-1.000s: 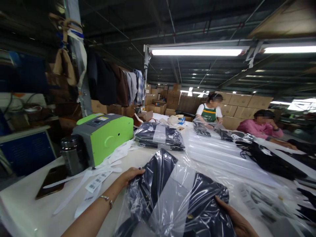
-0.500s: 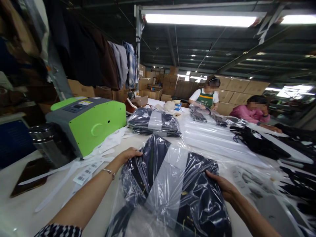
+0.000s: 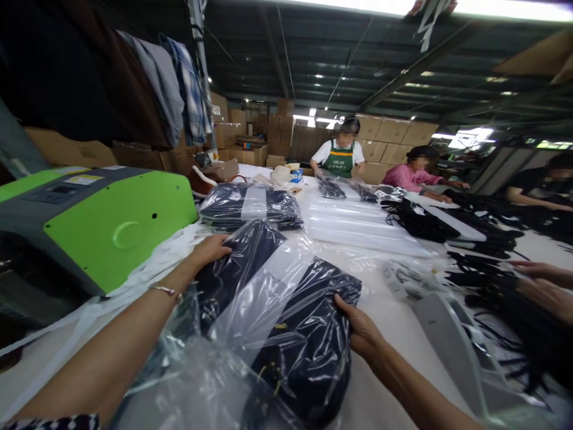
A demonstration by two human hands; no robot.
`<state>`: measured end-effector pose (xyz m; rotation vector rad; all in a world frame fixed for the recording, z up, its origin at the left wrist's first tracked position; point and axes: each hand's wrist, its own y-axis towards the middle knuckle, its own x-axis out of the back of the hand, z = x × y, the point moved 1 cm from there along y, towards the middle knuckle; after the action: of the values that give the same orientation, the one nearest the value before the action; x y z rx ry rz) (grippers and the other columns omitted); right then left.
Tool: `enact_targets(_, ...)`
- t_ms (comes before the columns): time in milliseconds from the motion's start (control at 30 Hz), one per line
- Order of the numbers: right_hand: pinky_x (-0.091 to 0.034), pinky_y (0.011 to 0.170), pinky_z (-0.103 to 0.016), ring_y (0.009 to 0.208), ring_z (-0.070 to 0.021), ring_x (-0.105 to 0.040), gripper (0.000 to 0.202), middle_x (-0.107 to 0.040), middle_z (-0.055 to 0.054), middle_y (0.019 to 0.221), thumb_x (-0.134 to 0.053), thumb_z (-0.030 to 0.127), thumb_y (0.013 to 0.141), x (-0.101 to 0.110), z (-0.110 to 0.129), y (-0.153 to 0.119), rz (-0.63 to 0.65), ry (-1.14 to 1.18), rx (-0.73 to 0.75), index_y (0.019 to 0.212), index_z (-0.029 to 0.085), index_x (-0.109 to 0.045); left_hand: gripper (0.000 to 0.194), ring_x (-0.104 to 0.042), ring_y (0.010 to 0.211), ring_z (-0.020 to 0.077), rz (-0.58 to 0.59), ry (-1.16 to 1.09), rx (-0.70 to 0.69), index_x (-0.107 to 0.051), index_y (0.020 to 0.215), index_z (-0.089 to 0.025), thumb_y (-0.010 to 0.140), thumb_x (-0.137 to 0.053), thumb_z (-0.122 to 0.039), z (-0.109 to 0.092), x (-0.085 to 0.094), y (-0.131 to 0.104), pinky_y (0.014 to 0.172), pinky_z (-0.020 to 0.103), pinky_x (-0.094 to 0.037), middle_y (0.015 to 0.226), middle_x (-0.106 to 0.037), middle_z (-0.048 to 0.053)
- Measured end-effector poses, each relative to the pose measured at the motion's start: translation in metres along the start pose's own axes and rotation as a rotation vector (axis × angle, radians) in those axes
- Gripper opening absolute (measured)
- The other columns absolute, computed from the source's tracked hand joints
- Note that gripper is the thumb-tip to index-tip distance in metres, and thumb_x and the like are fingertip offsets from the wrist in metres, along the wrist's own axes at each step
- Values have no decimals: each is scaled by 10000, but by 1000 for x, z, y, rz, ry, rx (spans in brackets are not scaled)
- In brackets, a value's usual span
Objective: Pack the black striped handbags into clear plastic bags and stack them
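A dark navy folded garment in a clear plastic bag lies before me, with a pale band down its middle and small yellow marks showing through. My left hand pinches the bag's upper left edge, fingertips on the plastic. On the other side, my right hand grips the right edge, thumb on top and fingers hidden beneath. Loose, crumpled plastic spreads at the near end. Just past the garment sits a stack of similar bagged dark garments.
A green and grey machine stands at left beside white paper strips. Flat clear bags lie at back right. Dark strappy items and a grey holder are at right. Another person's hands reach in there; co-workers sit beyond.
My view has turned right, so the machine and hanging clothes shift left. The bagged garment is tilted more, and both hands keep hold of it. Another person's hands now show at right.
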<state>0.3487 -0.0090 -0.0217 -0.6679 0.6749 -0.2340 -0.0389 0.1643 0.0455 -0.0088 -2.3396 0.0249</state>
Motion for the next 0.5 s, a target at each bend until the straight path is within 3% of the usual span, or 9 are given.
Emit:
enact_targets(100, -565, 954, -438, 983, -266, -725, 272, -779, -65, 898, -825, 248, 767, -6, -53, -35, 90, 64, 10, 976, 153, -681, 211, -573, 1140, 377, -105, 170, -144, -685, 897, -187, 692, -727, -160, -32, -2, 10, 1007, 468, -368, 1060, -716, 128)
enact_targets(167, -555, 950, -429, 1012, -262, -713, 346, -774, -77, 979, -842, 285, 748, -4, -80, -64, 249, 12, -6, 1026, 152, -684, 333, -480, 1270, 369, -140, 242, -237, -668, 1090, -190, 761, -673, -144, -50, -15, 8, 1113, 497, -252, 1238, -654, 147)
enact_targets(233, -571, 879, -398, 972, -256, -723, 426, -763, -111, 1019, -860, 289, 716, 8, -95, -91, 419, -148, -136, 1070, 132, -683, 441, -429, 1324, 348, -159, 340, -348, -611, 1249, -186, 810, -638, -151, -64, -35, -4, 1162, 506, -172, 1337, -593, 152)
enact_targets(300, -586, 747, -348, 844, -241, -741, 471, -762, -137, 970, -874, 303, 666, 30, -98, -110, 469, -369, -261, 1051, 106, -685, 446, -463, 1293, 330, -127, 434, -470, -593, 1289, -173, 844, -627, -184, -77, -58, -27, 1157, 495, -216, 1341, -583, 149)
enact_targets(367, -558, 594, -291, 663, -203, -718, 424, -754, -102, 829, -848, 383, 659, 58, -89, -119, 363, -579, -213, 937, 111, -680, 357, -532, 1210, 301, -24, 439, -569, -632, 1224, -168, 871, -618, -218, -87, -81, -63, 1100, 453, -332, 1274, -617, 128)
enact_targets(433, -482, 487, -242, 525, -152, -639, 357, -694, -22, 669, -782, 458, 702, 83, -75, -122, 182, -760, 0, 808, 147, -645, 249, -577, 1136, 263, 113, 321, -626, -670, 1129, -187, 894, -608, -239, -97, -103, -110, 1028, 399, -415, 1187, -650, 90)
enact_targets(500, -428, 483, -224, 511, -122, -573, 308, -615, 28, 593, -734, 463, 751, 101, -60, -123, -1, -919, 286, 737, 175, -625, 204, -595, 1101, 239, 234, 188, -680, -676, 1093, -215, 902, -621, -261, -105, -123, -160, 991, 374, -450, 1141, -663, 62)
